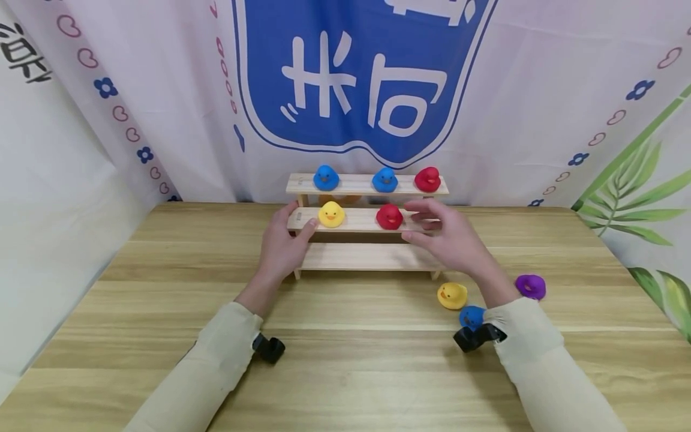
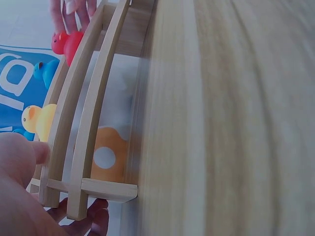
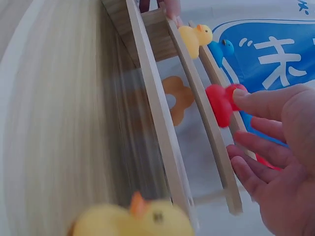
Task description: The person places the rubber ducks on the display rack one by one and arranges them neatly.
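Observation:
A three-tier wooden stand (image 1: pixel 372 257) stands near the back of the table. My left hand (image 1: pixel 283 243) grips the left end of its middle tier, thumb on top and fingers around the outer end. Beside that thumb sits a yellow rubber duck (image 1: pixel 332 215). Farther right on the same tier is a red rubber duck (image 1: pixel 390 217). My right hand (image 1: pixel 450 234) is just right of this duck, fingers spread apart. In the right wrist view, the thumb (image 3: pixel 266 104) overlaps the red duck (image 3: pixel 220 105), and the other fingers extend by the tier's edge.
Two blue ducks (image 1: pixel 326 178) (image 1: pixel 385 180) and another red duck (image 1: pixel 428 179) sit on the top tier. On the table at right lie a yellow duck (image 1: pixel 452 295), a blue duck (image 1: pixel 472 317) and a purple duck (image 1: pixel 531 287). A printed curtain (image 1: pixel 194 120) hangs behind the stand.

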